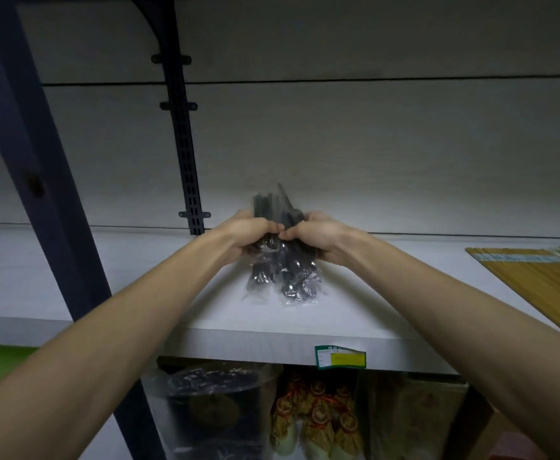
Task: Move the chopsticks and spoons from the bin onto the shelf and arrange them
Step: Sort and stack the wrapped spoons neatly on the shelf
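Both hands hold a bundle of black spoons in clear plastic bags over the white shelf, handles pointing up and bowls hanging down. My left hand grips the bundle's left side, and my right hand grips its right side, thumbs almost touching. The bags' lower ends sit at or just above the shelf surface; I cannot tell which. Packs of yellow wooden chopsticks lie flat on the shelf at the far right. The bin is out of view.
A dark slotted upright runs up the back panel behind the hands. A dark frame post stands at the left. A green and yellow price label is on the shelf edge. Bagged goods fill the shelf below.
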Motion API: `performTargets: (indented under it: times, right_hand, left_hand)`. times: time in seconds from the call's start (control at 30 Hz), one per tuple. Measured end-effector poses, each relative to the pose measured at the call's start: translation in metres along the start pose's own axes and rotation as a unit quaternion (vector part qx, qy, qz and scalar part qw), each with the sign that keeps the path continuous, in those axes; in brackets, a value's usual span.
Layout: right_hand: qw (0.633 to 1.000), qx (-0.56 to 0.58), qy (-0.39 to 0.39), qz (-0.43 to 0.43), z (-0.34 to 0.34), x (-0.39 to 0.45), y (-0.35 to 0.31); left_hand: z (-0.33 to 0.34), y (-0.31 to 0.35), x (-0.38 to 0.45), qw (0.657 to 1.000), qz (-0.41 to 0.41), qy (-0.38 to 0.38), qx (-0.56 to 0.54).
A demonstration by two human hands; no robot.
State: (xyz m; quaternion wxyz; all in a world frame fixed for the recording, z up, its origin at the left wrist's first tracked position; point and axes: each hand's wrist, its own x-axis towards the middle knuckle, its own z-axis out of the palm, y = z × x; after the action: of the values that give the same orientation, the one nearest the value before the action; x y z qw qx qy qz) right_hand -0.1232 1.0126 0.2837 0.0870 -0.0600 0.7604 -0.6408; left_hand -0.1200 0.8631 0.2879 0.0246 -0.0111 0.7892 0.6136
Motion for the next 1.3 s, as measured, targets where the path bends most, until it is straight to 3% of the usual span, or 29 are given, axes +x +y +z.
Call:
performTargets:
  times: [0.2,0.33,0.43,0.67,0.9,1.3]
  right_hand:
    - [0.988,0.067,0.027,-0.135,-0.008,0.000,-0.011]
    - [0.988,0.064,0.010,-0.139,-0.016,-0.012,-0.006]
    - [0.989,0.059,0.002,-0.133,-0.016,-0.021,-0.001]
    - [0.985,0.037,0.017,-0.169,-0.007,-0.023,0.009]
    - [0.974,0.041,0.058,-0.214,-0.002,-0.021,0.011]
    - [0.986,0.075,0.021,-0.150,-0.001,-0.017,0.022]
  left_hand:
    - [-0.013,0.008,-0.009,0.970,0.154,0.025,-0.185]
    - [-0.018,-0.001,-0.023,0.977,0.166,0.023,-0.130]
    - [-0.017,-0.011,-0.029,0.978,0.148,0.008,-0.149]
    - [-0.007,-0.019,-0.028,0.977,0.183,0.066,-0.086]
    - [-0.003,0.000,-0.030,0.935,0.315,0.151,-0.052]
    - [0.006,-0.026,-0.025,0.952,0.280,0.112,-0.041]
